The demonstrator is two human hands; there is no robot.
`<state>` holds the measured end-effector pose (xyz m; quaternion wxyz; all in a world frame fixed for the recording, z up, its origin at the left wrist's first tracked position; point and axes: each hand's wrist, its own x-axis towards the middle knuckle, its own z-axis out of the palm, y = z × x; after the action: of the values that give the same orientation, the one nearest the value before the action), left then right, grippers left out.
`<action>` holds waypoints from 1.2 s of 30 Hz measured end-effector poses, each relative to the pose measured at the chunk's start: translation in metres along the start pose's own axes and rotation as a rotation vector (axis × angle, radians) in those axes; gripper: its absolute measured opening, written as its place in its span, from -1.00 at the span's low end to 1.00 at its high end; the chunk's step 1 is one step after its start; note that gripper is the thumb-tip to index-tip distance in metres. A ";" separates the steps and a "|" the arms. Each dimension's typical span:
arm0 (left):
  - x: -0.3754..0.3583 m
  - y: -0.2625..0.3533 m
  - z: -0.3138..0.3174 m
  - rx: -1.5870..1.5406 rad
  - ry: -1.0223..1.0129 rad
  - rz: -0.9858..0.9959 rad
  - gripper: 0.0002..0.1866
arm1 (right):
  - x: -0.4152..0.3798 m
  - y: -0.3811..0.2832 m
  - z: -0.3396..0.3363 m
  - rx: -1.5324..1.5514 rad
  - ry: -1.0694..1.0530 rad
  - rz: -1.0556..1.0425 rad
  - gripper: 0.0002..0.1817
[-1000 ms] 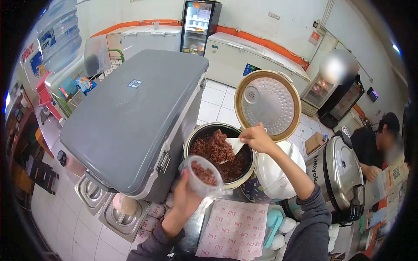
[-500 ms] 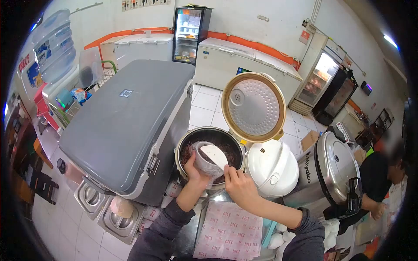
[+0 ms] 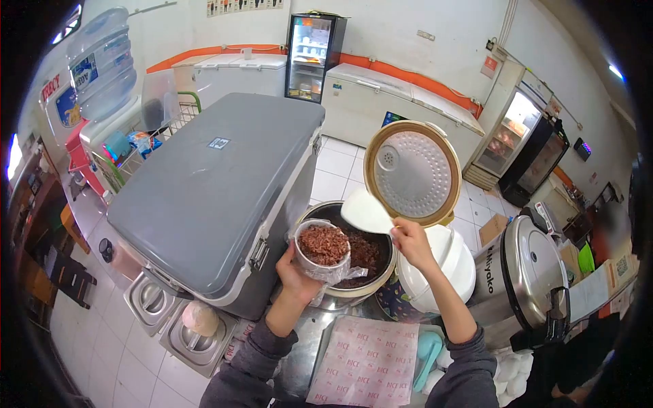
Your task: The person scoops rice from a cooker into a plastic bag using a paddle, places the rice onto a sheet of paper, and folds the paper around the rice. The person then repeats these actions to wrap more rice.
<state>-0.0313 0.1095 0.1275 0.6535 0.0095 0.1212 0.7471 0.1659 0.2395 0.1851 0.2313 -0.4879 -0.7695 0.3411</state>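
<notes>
My left hand (image 3: 296, 277) holds a small bowl (image 3: 324, 262) wrapped in clear plastic film, filled with reddish-brown rice (image 3: 324, 245). The bowl is tilted toward me over the left rim of the open cooker (image 3: 371, 289). More dark red rice (image 3: 360, 258) lies inside that pot. Pinched in my right hand (image 3: 411, 239) is the handle of a white paddle (image 3: 366, 212), whose blade is raised over the pot's back edge, apart from the bowl. Behind it stands the cooker's raised lid (image 3: 415, 173).
A large grey cooler (image 3: 218, 190) stands left of the cooker. To the right are a white-lidded cooker (image 3: 442, 272) and a steel Miyako pot (image 3: 517, 272). Printed paper (image 3: 367, 360) and a turquoise utensil (image 3: 427, 353) lie in front. Part of a person (image 3: 578, 360) shows at the lower right.
The paddle has left the bowl and risen up and right with my right hand. The bowl now faces me, showing its rice. The camera view has shifted slightly.
</notes>
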 end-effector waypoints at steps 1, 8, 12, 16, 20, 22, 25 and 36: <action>-0.002 0.002 0.000 0.003 -0.016 0.000 -0.45 | 0.001 0.005 0.007 -0.260 0.055 -0.173 -0.77; -0.029 0.012 0.010 0.023 0.057 0.044 -0.45 | 0.028 0.006 0.064 -0.811 -0.411 -0.234 -0.72; -0.035 0.022 0.001 0.057 0.015 0.080 -0.44 | 0.042 0.021 0.053 -0.498 -0.277 -0.307 -0.72; -0.035 0.017 0.003 0.069 0.053 0.064 -0.42 | 0.032 0.008 0.011 0.081 -0.282 0.009 -0.62; -0.022 0.002 0.006 0.052 0.035 0.006 -0.46 | 0.004 -0.003 0.012 -0.021 -0.286 -0.023 -0.47; -0.019 -0.008 0.015 0.078 0.038 0.000 -0.47 | -0.019 -0.026 0.023 -0.373 -0.099 -0.228 -0.45; -0.012 -0.017 0.012 0.152 -0.023 0.006 -0.50 | -0.028 -0.019 0.037 -0.548 0.027 -0.325 -0.46; 0.011 -0.017 -0.007 0.132 -0.077 0.008 -0.48 | -0.014 -0.022 0.017 -0.591 0.056 -0.397 -0.47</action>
<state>-0.0175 0.1208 0.1156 0.6527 0.0818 0.1450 0.7391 0.1474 0.2152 0.1900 0.1632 -0.3840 -0.9080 0.0388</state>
